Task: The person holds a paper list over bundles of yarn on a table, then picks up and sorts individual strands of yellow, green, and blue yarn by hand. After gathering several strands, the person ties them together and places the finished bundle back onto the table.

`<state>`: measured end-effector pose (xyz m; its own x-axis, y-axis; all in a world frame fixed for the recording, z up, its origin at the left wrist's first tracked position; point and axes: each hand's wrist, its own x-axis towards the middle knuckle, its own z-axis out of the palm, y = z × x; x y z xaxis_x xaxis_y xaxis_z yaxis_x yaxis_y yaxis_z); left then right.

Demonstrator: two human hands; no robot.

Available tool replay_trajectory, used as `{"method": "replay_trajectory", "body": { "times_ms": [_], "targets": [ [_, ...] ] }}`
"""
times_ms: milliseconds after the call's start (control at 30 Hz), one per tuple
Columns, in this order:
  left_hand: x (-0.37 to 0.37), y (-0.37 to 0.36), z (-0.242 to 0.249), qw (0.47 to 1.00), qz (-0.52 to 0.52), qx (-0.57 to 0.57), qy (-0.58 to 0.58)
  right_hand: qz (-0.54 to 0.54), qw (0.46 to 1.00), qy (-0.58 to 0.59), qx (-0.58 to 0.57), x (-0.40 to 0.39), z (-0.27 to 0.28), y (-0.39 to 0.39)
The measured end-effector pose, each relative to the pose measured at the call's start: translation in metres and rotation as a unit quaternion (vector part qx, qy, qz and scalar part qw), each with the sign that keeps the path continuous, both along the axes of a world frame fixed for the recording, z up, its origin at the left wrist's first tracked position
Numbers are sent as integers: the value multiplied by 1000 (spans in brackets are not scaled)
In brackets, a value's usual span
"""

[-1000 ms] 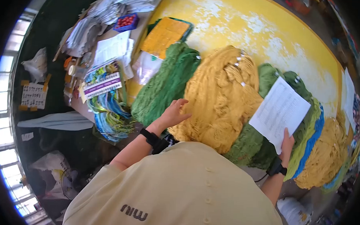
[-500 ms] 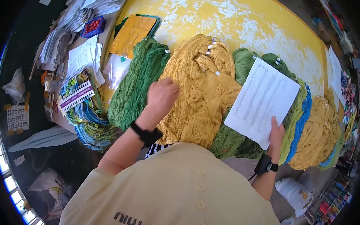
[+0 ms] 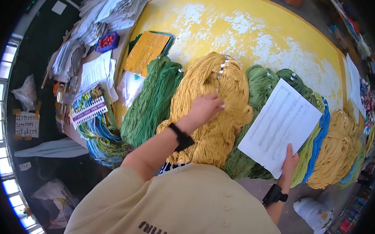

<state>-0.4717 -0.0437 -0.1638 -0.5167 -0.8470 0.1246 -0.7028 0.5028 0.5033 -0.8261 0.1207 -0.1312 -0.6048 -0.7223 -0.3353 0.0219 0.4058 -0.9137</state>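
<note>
A large bundle of golden-yellow yarn skeins (image 3: 203,138) lies in front of me on the table. My left hand (image 3: 205,108) is over it, fingers closed in a pinch at a small white tag (image 3: 222,106) on the yarn. More white tags show near the top of the bundle. In my right hand (image 3: 291,160) is a printed sheet of paper (image 3: 279,125), gripped at its lower right edge. The sheet covers part of the green skeins (image 3: 260,82) behind it. Dark green skeins (image 3: 163,95) lie left of the yellow bundle.
The worn yellow tabletop (image 3: 258,36) stretches beyond the yarn. On the left are paper stacks (image 3: 116,13), a blue box of red items (image 3: 107,41), an orange-brown board (image 3: 146,52) and a multicoloured skein with a thread card (image 3: 89,111). Blue (image 3: 319,141) and yellow skeins (image 3: 334,148) lie right.
My left hand has moved right, from the left side of the yellow bundle to the tag near its middle. My right hand keeps hold of the sheet. The view has shifted slightly.
</note>
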Motion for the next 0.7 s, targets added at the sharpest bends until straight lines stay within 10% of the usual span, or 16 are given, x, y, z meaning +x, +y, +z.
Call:
{"method": "replay_trajectory", "body": {
  "times_ms": [33,100,333,700],
  "targets": [
    [7,8,9,1000,-7,-5,-5,-7,1000,-5,-5,1,-2,-1],
    [18,21,22,912,83,333,225,-19,999,-49,-13,8,-6,-2],
    [33,19,52,702,175,504,472,25,1000,-19,-2,18,7,-18],
    [31,32,77,723,157,465,486,19,996,-59,-64,20,26,-19]
  ]
}}
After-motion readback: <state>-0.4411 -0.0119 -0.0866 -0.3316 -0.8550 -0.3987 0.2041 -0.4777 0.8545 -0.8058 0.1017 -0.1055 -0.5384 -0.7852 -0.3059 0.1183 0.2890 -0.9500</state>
